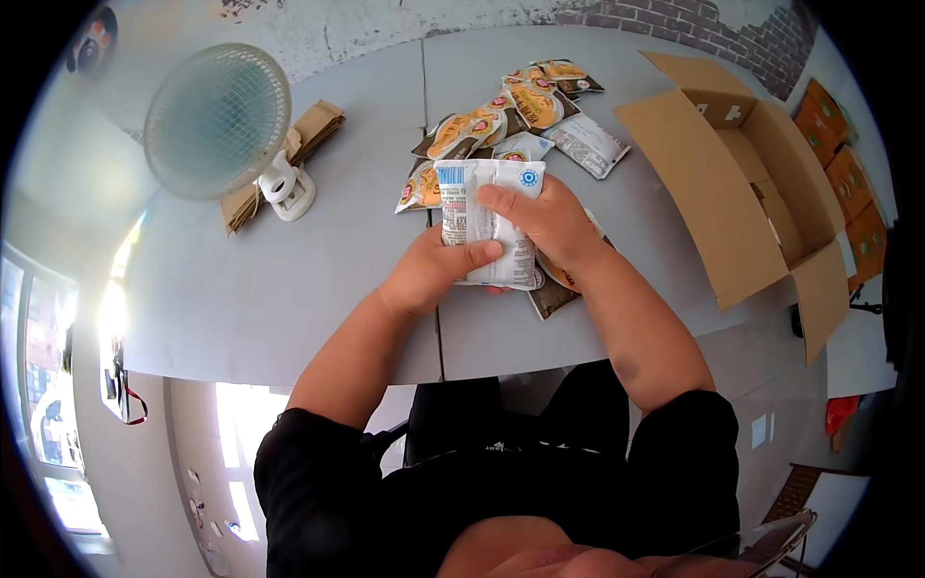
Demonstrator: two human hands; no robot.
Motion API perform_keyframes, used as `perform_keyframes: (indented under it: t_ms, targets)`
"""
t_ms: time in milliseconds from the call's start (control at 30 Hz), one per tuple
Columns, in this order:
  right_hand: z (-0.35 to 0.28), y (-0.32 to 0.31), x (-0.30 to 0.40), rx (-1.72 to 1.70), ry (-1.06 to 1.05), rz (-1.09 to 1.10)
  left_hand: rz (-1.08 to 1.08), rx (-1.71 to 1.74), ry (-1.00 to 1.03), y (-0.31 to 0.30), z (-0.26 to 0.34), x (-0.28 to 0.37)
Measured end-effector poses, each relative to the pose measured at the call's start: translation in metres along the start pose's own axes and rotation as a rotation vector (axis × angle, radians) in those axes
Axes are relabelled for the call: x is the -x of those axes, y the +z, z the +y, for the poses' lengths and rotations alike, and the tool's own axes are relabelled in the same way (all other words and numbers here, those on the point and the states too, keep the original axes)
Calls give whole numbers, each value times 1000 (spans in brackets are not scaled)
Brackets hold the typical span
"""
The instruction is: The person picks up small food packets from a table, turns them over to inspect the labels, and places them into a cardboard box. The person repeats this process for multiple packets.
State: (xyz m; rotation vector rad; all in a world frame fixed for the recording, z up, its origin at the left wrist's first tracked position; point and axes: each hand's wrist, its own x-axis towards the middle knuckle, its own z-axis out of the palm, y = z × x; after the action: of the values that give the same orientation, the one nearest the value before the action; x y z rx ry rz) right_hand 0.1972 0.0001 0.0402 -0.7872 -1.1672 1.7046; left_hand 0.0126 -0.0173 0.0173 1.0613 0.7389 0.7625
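Note:
Both hands grip one sealed plastic food packet (470,217), its white printed back turned up towards me. My left hand (441,267) holds its lower left part, thumb across the back. On the upper right side, my right hand (553,217) presses its thumb near a blue round mark. Beneath my right forearm lies another packet (555,298), partly hidden by the arm. Beyond my hands, several orange-and-brown packets (535,105) are heaped on the grey table (347,274). One packet at the heap's right (589,143) lies with its white back up.
An open cardboard box (694,188) stands at the right, flaps spread. To the left, a white fan (217,123) stands on a base beside a stack of folded brown cardboard (318,126). Orange cartons (853,188) are stacked past the box. A seam crosses the table.

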Motion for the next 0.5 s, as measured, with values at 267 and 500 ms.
perform_keyframes:
  t_ms: [267, 500]
  targets:
    - [3, -1, 0, 195, 50, -91, -21, -14, 11, -9, 1, 4]
    - [15, -2, -4, 198, -23, -42, 61, -40, 5, -3, -1, 2]
